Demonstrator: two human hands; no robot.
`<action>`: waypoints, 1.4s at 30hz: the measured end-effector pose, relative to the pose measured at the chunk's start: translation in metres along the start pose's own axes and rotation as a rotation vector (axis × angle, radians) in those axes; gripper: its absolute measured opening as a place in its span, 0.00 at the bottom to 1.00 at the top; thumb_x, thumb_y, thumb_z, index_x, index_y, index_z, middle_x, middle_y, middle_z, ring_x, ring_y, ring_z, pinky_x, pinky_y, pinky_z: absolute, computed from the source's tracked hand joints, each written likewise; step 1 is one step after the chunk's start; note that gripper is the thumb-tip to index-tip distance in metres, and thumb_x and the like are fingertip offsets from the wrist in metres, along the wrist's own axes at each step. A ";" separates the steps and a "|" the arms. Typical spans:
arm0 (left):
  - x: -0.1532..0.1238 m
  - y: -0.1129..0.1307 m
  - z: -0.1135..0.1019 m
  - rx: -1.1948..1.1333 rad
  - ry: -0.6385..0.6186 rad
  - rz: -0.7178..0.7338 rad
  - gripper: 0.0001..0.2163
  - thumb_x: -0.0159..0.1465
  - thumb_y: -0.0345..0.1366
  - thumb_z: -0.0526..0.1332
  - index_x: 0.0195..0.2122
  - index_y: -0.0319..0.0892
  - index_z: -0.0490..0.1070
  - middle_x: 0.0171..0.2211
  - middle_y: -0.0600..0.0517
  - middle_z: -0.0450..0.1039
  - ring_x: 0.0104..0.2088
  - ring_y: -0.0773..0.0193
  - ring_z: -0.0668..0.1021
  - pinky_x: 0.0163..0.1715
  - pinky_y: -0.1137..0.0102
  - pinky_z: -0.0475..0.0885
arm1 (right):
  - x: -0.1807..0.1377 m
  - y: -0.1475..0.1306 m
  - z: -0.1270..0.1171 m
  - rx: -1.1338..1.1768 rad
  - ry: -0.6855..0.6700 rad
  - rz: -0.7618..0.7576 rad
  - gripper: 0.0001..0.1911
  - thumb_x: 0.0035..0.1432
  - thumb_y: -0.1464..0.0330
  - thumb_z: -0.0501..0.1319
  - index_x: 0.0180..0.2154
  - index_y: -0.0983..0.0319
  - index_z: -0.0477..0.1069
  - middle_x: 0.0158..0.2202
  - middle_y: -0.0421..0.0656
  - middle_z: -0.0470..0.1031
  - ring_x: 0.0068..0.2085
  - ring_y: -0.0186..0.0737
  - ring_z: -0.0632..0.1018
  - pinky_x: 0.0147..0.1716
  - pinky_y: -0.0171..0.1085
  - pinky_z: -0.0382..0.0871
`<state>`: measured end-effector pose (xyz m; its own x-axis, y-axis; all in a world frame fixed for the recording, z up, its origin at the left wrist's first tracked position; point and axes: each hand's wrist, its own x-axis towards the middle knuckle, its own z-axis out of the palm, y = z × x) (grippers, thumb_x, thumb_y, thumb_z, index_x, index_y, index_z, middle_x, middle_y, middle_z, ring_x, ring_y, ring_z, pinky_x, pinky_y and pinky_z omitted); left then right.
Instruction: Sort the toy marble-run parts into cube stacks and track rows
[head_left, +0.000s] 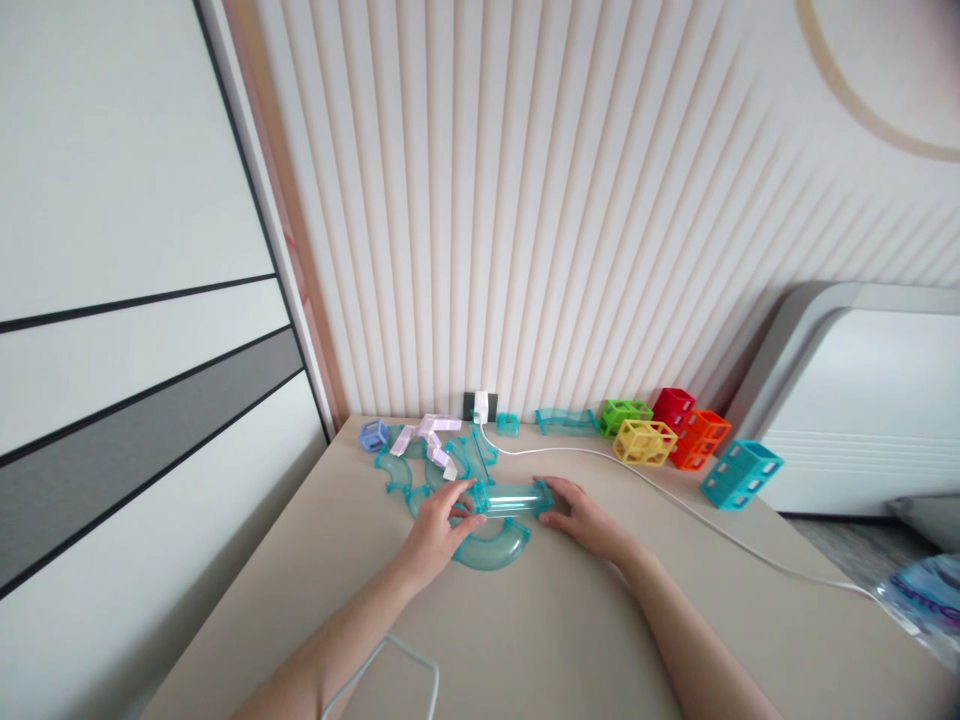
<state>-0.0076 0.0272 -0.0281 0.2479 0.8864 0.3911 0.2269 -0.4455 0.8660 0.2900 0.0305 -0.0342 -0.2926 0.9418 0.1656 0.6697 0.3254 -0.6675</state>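
A clear straight tube (pixel 514 499) with teal end rings lies crosswise between my two hands. My left hand (pixel 442 520) grips its left end, thumb and fingers around the ring. At the other end my right hand (pixel 581 515) pinches the right ring. Just below the tube, a curved teal track piece (pixel 491 548) rests on the table. More teal curved pieces (pixel 397 470) lie beyond my left hand, partly hidden by it. Among them sit pale lilac blocks (pixel 433 436) joined in a branching shape.
A blue cube frame (pixel 373 435) stands at the back left. Green (pixel 625 416), yellow (pixel 643 442), red (pixel 673 405), orange (pixel 701 438) and teal (pixel 741 474) block frames are at the right. A white cable (pixel 697 498) runs from the wall plug (pixel 481 405) across the table.
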 end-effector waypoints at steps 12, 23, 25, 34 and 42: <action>0.000 -0.004 0.000 -0.027 -0.005 -0.005 0.21 0.59 0.47 0.67 0.51 0.42 0.73 0.40 0.47 0.78 0.34 0.61 0.81 0.35 0.63 0.81 | 0.000 -0.002 0.000 0.006 0.010 -0.024 0.26 0.55 0.58 0.68 0.54 0.58 0.73 0.55 0.49 0.74 0.57 0.54 0.73 0.59 0.58 0.63; 0.001 0.000 0.000 -0.030 0.002 0.007 0.22 0.59 0.47 0.67 0.51 0.42 0.73 0.40 0.47 0.78 0.35 0.60 0.81 0.36 0.64 0.82 | 0.000 -0.009 -0.004 -0.018 0.003 -0.036 0.25 0.54 0.58 0.68 0.53 0.58 0.73 0.55 0.48 0.75 0.57 0.55 0.73 0.59 0.57 0.64; 0.000 0.002 -0.001 -0.035 -0.003 0.002 0.22 0.58 0.46 0.68 0.51 0.41 0.73 0.41 0.46 0.78 0.35 0.60 0.82 0.36 0.64 0.82 | 0.000 -0.009 -0.004 -0.011 -0.006 -0.036 0.25 0.54 0.59 0.68 0.53 0.58 0.73 0.56 0.49 0.74 0.58 0.55 0.72 0.59 0.57 0.63; -0.002 -0.001 0.000 -0.032 -0.033 0.000 0.22 0.59 0.45 0.67 0.52 0.43 0.72 0.47 0.45 0.77 0.39 0.59 0.82 0.41 0.62 0.81 | -0.001 -0.005 -0.003 0.011 0.007 -0.016 0.26 0.53 0.58 0.69 0.53 0.58 0.73 0.55 0.48 0.75 0.57 0.54 0.73 0.59 0.56 0.64; -0.001 0.001 -0.004 -0.136 -0.020 -0.037 0.22 0.59 0.44 0.67 0.53 0.42 0.71 0.48 0.44 0.77 0.42 0.57 0.81 0.45 0.60 0.80 | 0.000 -0.009 -0.007 0.161 0.070 -0.030 0.28 0.54 0.53 0.68 0.53 0.58 0.73 0.53 0.49 0.77 0.55 0.54 0.76 0.58 0.55 0.66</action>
<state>-0.0110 0.0267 -0.0264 0.2603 0.8987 0.3528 0.1068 -0.3900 0.9146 0.2885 0.0276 -0.0230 -0.2587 0.9372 0.2339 0.5418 0.3412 -0.7681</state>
